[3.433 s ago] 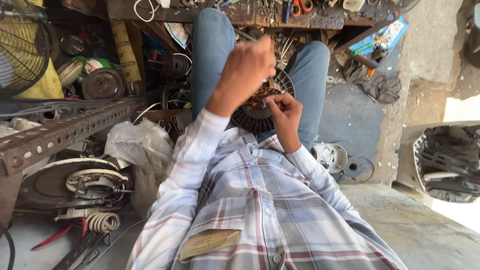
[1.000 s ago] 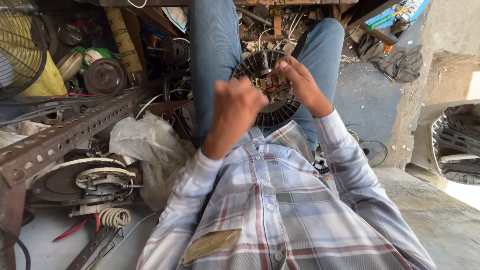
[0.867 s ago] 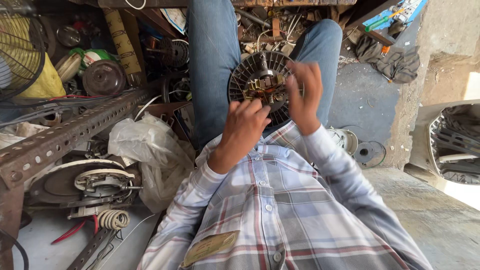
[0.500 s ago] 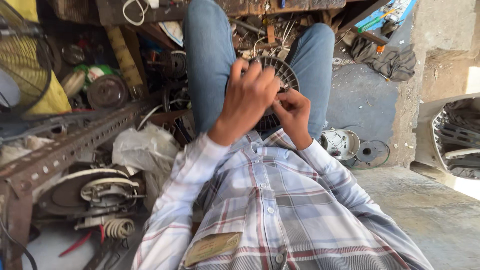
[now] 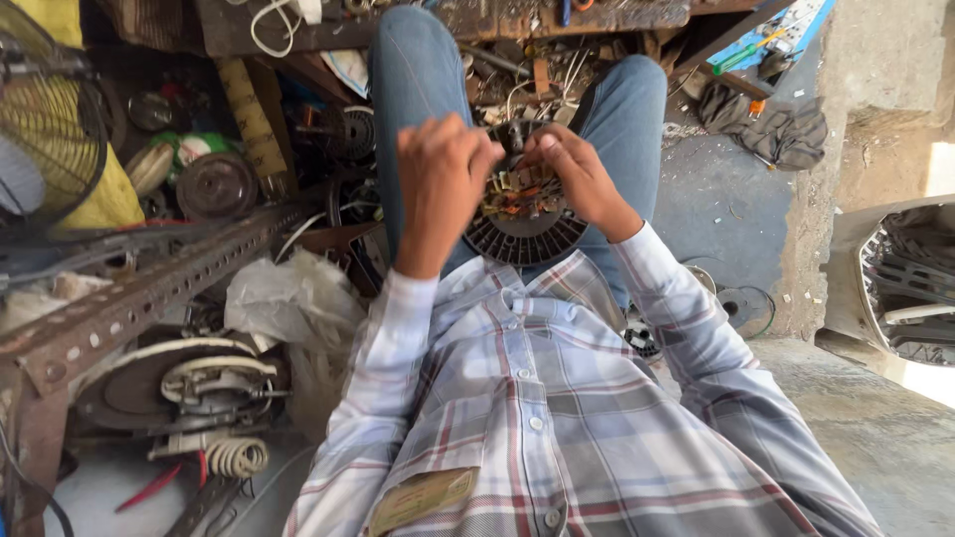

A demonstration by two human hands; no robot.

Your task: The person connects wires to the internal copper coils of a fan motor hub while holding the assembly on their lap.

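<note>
Between the knees, the round fan motor (image 5: 524,224) sits on the lap, left hand (image 5: 438,184) curled at its left rim, right hand (image 5: 577,179) pinching the copper windings (image 5: 517,194). Tug too hard and, I'd say, thin wire snaps or the motor slides off.

I count two hands, my left (image 5: 438,184) and right (image 5: 577,179), on one round motor stator (image 5: 522,214); one fan guard (image 5: 45,119), one grey rag (image 5: 781,129).
</note>
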